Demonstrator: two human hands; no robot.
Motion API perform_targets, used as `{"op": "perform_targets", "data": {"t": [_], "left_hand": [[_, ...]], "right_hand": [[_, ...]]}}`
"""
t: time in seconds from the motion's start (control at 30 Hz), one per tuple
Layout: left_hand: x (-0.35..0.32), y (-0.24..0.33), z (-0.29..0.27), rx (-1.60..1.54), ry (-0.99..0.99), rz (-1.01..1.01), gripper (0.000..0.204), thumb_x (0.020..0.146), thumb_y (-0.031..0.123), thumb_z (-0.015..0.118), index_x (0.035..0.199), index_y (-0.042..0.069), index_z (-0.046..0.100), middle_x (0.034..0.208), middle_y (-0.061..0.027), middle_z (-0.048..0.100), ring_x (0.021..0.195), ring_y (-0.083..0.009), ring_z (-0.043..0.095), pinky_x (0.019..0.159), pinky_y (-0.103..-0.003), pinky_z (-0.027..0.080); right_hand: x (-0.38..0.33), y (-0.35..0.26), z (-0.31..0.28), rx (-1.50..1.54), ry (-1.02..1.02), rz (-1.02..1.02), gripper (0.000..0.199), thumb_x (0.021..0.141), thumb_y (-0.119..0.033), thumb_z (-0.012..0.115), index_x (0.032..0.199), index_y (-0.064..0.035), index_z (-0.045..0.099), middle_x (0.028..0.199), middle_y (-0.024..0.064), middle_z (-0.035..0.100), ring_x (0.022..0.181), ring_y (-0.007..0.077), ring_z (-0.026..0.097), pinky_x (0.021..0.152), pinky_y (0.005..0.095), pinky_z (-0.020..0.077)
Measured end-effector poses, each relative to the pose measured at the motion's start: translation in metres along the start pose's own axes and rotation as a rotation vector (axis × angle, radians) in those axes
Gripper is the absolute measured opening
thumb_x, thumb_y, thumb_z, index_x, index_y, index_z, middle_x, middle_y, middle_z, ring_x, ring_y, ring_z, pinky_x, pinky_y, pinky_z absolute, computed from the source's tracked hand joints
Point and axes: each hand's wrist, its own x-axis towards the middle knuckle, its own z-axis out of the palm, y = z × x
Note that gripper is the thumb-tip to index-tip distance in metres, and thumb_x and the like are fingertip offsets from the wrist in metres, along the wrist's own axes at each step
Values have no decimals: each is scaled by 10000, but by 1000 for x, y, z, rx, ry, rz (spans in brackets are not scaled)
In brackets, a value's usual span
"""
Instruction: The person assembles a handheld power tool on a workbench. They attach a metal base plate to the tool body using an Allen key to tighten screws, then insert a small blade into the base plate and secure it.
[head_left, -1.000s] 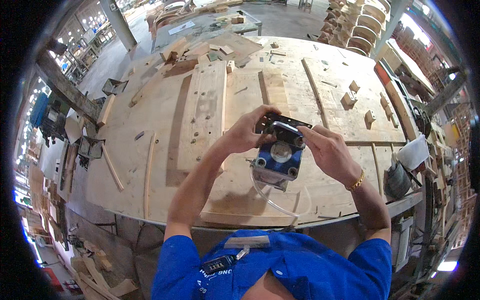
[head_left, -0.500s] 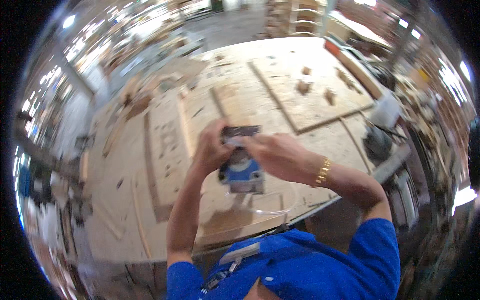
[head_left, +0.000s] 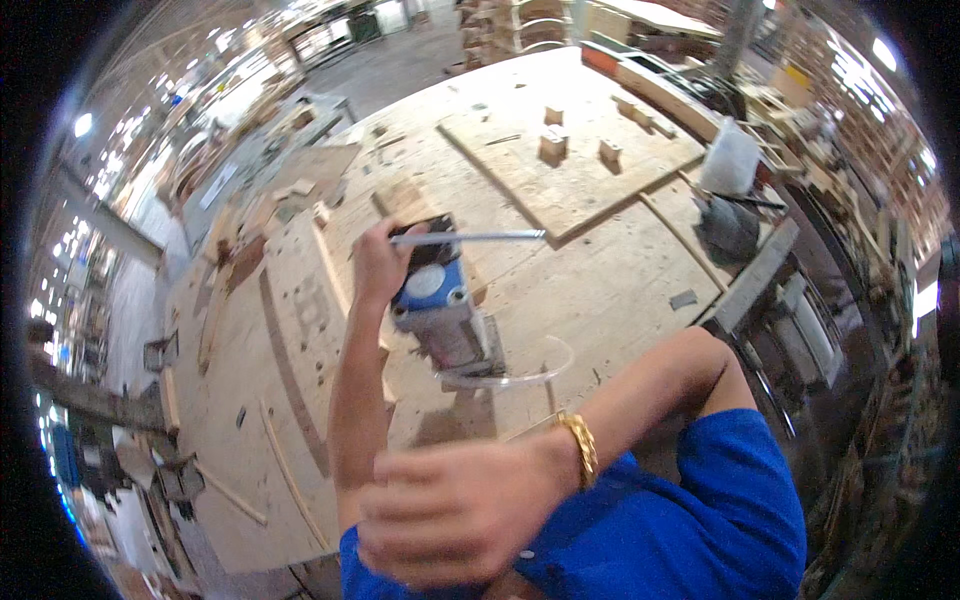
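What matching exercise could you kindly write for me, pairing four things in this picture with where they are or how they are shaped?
Column 1
1. gold chain-link bracelet
2. slim silver metal bar
3. clear flexible tube
4. small pale wooden blocks

Column 2
A. bent into an open curve
B. toward the far side of the wooden worktable
C. around the wrist of the right hand
D. straight, reaching rightward from the left hand

Right pairs: 1-C, 2-D, 3-A, 4-B
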Motion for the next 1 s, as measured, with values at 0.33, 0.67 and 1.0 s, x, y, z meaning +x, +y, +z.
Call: {"op": "perform_targets", "data": {"t": [0.33, 0.67, 1.0], "left_hand": [[41, -26, 9, 2, -297, -237, 286, 777, 306, 688, 846, 29, 685, 779, -179, 674, 776, -293, 669, 689, -410, 507], [-29, 17, -31, -170, -29, 16, 288, 742, 263, 704, 763, -8, 609, 744, -176, 600, 734, -330, 607, 654, -392, 463], [-98, 34, -59, -90, -93, -326, 499, 738, 279, 687, 1137, 31, 518, 971, -200, 620, 923, -370, 605, 791, -434, 477]], "right_hand": [[-152, 169, -57, -614, -177, 567, 173, 891, -229, 544, 863, -58, 555, 715, 123, 598, 620, 244, 593, 541, 356, 470], [-91, 169, -84, -616, -297, 458, 193, 796, -231, 671, 768, -75, 561, 711, 63, 551, 729, 236, 550, 676, 377, 389], [-94, 165, -55, -248, -459, 868, 74, 797, -110, 635, 852, -60, 639, 896, 79, 632, 878, 258, 569, 861, 361, 368]]}}
